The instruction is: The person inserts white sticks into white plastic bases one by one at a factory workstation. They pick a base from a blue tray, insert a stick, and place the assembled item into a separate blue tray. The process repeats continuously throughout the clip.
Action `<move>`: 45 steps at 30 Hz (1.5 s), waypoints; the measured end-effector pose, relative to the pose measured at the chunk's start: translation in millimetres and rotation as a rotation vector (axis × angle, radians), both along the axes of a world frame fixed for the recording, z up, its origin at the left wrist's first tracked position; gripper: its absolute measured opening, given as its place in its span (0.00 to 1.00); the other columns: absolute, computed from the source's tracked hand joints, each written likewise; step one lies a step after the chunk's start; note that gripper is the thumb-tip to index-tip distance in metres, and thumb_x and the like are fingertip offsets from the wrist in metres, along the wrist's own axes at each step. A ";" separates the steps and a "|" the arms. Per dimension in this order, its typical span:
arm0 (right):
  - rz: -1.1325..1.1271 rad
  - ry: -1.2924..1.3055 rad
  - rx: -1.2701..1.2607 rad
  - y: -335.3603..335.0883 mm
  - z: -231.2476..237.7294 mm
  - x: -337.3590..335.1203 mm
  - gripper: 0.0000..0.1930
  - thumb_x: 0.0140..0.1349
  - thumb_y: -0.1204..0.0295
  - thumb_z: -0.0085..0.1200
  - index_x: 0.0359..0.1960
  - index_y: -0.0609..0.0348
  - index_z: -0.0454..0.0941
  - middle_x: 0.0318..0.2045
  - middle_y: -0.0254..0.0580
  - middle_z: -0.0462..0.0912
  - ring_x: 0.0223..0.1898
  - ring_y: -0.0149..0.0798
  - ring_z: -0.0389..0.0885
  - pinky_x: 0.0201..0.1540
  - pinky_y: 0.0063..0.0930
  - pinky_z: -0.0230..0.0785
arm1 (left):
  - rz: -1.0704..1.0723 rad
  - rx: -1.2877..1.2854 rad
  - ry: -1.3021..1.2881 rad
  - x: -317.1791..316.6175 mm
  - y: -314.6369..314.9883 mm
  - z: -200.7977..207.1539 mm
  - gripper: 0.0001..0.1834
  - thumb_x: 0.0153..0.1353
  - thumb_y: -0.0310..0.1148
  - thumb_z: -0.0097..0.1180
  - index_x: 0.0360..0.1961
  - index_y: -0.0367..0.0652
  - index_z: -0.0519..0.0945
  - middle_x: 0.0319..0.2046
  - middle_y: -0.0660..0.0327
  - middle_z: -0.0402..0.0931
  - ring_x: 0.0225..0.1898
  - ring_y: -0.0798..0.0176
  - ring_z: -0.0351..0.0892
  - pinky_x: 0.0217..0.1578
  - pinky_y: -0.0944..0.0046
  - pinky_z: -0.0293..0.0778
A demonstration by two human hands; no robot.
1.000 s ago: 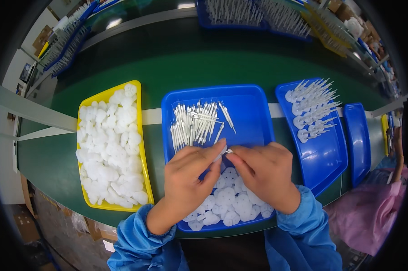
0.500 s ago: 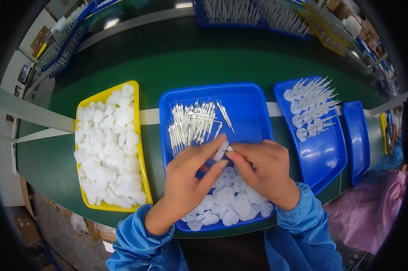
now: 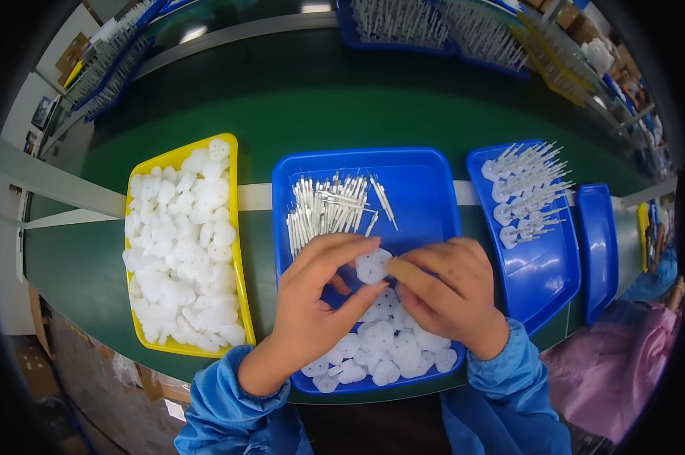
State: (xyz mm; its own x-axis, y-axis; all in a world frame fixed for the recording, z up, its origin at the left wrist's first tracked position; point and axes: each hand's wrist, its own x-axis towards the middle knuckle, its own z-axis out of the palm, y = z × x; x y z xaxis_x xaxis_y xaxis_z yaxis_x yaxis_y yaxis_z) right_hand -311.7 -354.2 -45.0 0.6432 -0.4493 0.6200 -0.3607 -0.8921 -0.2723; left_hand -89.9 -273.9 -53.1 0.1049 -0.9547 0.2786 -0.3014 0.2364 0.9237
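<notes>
Over the middle blue tray (image 3: 433, 189), my left hand (image 3: 304, 303) pinches a round white lobed plastic disc (image 3: 373, 265) by its edge between thumb and fingers. The disc's flat face is turned toward me. My right hand (image 3: 452, 292) is closed, its fingertips against the right edge of the disc; whatever lies between them is hidden. Behind my left hand, thin white rods with metallic-looking tips (image 3: 327, 208) lie in a pile in the same tray. More white discs (image 3: 388, 349) are heaped at its near end, partly under my hands.
A yellow tray (image 3: 244, 303) full of white discs stands to the left. On the right, a blue tray (image 3: 539, 280) holds rows of discs with rods standing in them, beside a narrower blue tray (image 3: 598, 250). Racked trays with rods (image 3: 403, 23) line the back. Pink cloth (image 3: 608, 371) shows at lower right.
The disc has turned from nearly edge-on to showing its face. My right fingers have shifted on its edge, and the white tip seen between them is now hidden. The view has moved slightly.
</notes>
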 end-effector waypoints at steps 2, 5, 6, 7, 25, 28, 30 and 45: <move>-0.021 -0.003 0.025 -0.1 2.3 0.5 0.26 0.52 0.76 0.74 0.57 0.47 0.93 0.47 0.32 0.89 0.42 0.39 0.87 0.47 0.37 0.76 | -0.006 0.014 0.007 0.3 0.4 1.5 0.31 0.58 0.16 0.78 0.64 0.39 0.88 0.62 0.51 0.83 0.48 0.66 0.88 0.37 0.71 0.85; -0.027 -0.002 0.061 -2.3 1.8 -0.3 0.26 0.52 0.76 0.74 0.57 0.48 0.92 0.47 0.34 0.89 0.43 0.40 0.88 0.47 0.38 0.77 | -0.050 -0.007 -0.034 -0.4 -0.9 -1.3 0.32 0.59 0.16 0.78 0.66 0.40 0.87 0.63 0.50 0.84 0.48 0.66 0.88 0.37 0.71 0.85; -0.025 -0.003 0.073 -3.1 1.2 0.1 0.26 0.51 0.76 0.74 0.56 0.49 0.92 0.47 0.35 0.89 0.44 0.41 0.88 0.47 0.39 0.77 | -0.052 -0.005 -0.035 -0.5 -1.1 -1.3 0.32 0.59 0.16 0.78 0.66 0.40 0.87 0.63 0.50 0.84 0.48 0.66 0.88 0.37 0.71 0.85; -0.015 -0.015 0.105 -2.6 3.6 0.8 0.26 0.51 0.76 0.74 0.56 0.49 0.92 0.47 0.35 0.89 0.44 0.42 0.88 0.47 0.39 0.77 | -0.054 -0.003 -0.037 -0.7 -1.2 -1.1 0.32 0.59 0.16 0.78 0.66 0.40 0.87 0.63 0.50 0.84 0.48 0.66 0.88 0.37 0.71 0.85; -0.269 0.065 0.158 -26.0 14.8 24.0 0.07 0.63 0.69 0.72 0.39 0.54 0.89 0.37 0.37 0.91 0.39 0.45 0.90 0.42 0.41 0.75 | 0.101 0.138 0.443 8.4 0.5 -10.2 0.15 0.78 0.26 0.63 0.62 0.34 0.88 0.57 0.55 0.82 0.45 0.67 0.85 0.38 0.70 0.83; -0.311 0.179 0.010 -46.1 3.0 50.3 0.08 0.62 0.67 0.72 0.38 0.54 0.87 0.35 0.37 0.89 0.38 0.44 0.89 0.42 0.41 0.76 | 0.089 0.130 0.402 6.1 -1.8 -9.5 0.17 0.78 0.23 0.62 0.65 0.34 0.87 0.53 0.57 0.83 0.46 0.69 0.84 0.38 0.71 0.82; -0.340 0.287 -0.043 -53.3 -12.3 55.3 0.09 0.57 0.70 0.71 0.39 0.54 0.85 0.35 0.38 0.88 0.38 0.45 0.89 0.43 0.43 0.77 | 0.125 0.114 0.385 -1.2 -4.8 -6.8 0.19 0.77 0.22 0.62 0.66 0.35 0.86 0.49 0.59 0.84 0.47 0.69 0.83 0.38 0.72 0.82; -0.172 -0.115 0.348 -14.9 6.9 10.3 0.11 0.62 0.79 0.72 0.45 0.54 0.93 0.35 0.37 0.92 0.33 0.38 0.89 0.39 0.33 0.73 | 0.100 0.115 0.408 0.3 -4.5 -10.4 0.21 0.76 0.17 0.60 0.66 0.39 0.86 0.53 0.61 0.80 0.52 0.71 0.85 0.44 0.72 0.85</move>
State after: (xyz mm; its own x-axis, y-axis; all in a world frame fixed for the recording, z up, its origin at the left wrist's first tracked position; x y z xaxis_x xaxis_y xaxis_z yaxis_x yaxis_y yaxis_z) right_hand -301.4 -369.0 -38.1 0.4758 -0.7398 0.4757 -0.4459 -0.6691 -0.5946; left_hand -89.6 -278.4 -63.4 0.2774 -0.9568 0.0874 0.0773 0.1129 0.9906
